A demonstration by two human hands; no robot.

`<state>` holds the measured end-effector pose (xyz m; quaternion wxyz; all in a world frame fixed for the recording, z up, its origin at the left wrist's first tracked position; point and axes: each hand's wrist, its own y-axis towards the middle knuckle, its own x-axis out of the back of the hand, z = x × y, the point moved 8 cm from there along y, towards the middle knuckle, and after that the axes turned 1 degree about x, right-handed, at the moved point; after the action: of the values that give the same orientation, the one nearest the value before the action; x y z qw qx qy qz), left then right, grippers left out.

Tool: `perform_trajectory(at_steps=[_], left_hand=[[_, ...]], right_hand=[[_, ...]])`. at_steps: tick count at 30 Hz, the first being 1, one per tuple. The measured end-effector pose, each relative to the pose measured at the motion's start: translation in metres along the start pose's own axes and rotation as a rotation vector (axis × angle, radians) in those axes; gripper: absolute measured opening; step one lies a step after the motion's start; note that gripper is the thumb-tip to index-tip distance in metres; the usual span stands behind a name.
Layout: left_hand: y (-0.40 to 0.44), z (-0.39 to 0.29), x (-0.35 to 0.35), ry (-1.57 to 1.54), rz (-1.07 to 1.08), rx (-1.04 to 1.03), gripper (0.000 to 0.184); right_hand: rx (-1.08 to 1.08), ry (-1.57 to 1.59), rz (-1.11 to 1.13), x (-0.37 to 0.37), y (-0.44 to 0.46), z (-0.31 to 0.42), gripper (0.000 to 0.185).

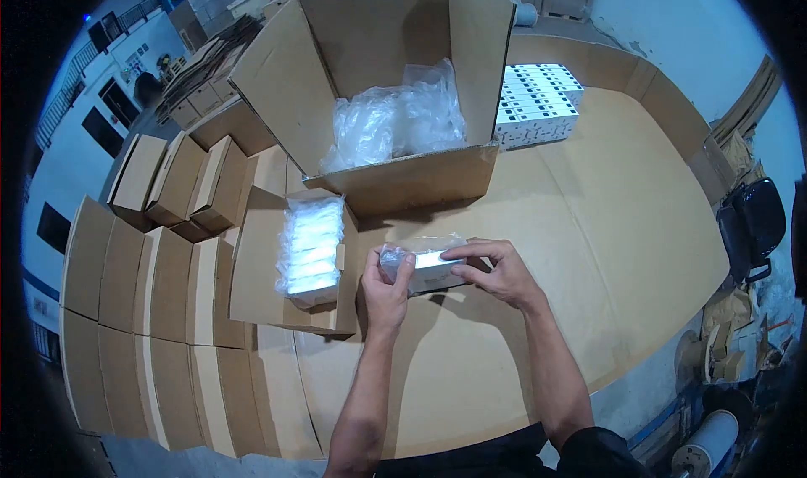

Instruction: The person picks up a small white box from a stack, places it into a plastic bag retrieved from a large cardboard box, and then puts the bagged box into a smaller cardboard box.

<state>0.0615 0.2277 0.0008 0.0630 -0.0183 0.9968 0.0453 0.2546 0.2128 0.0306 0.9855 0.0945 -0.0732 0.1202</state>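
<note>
The left hand (pixel 387 297) is closing thumb and fingers on a small white box in clear plastic (pixel 433 274); the right hand (pixel 503 276) is pinching its other end, fingers slightly parted. Light, even pressure is best suiting the film. One open brown cardboard carton (pixel 256 268) is sitting at nine o'clock; one larger brown carton (pixel 420 185) is standing near twelve, holding crumpled clear plastic (pixel 370 129).

Small white box (pixel 435 274) partly in clear plastic (pixel 391 258), between left hand (pixel 387 291) and right hand (pixel 500 272), near open carton (pixel 259 280).
</note>
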Motion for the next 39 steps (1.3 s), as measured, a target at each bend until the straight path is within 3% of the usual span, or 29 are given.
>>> perform_trajectory(at_steps=[14, 27, 33, 35, 36, 38, 39], left_hand=[[-0.001, 0.000, 0.000, 0.027, 0.003, 0.016, 0.027], [-0.001, 0.006, 0.000, 0.037, 0.025, 0.007, 0.031], [-0.008, -0.012, -0.001, 0.038, -0.101, -0.115, 0.041], [-0.014, -0.032, -0.004, 0.427, -0.151, -0.300, 0.045], [-0.014, -0.030, -0.003, 0.427, -0.150, -0.301, 0.045], [-0.026, -0.042, -0.010, 0.646, -0.158, -0.584, 0.042], [-0.025, -0.044, -0.011, 0.646, -0.158, -0.584, 0.042]], right_hand=[[-0.044, -0.003, -0.062, 0.001, 0.000, 0.008, 0.034], [-0.083, -0.060, -0.092, 0.002, 0.000, 0.003, 0.025], [-0.061, -0.062, -0.218, 0.014, 0.003, -0.010, 0.027], [-0.058, -0.091, -0.297, 0.021, 0.001, -0.013, 0.027], [-0.058, -0.091, -0.299, 0.021, 0.001, -0.015, 0.027], [-0.024, -0.076, -0.300, 0.020, 0.001, -0.018, 0.027], [-0.024, -0.076, -0.300, 0.019, 0.001, -0.015, 0.027]])
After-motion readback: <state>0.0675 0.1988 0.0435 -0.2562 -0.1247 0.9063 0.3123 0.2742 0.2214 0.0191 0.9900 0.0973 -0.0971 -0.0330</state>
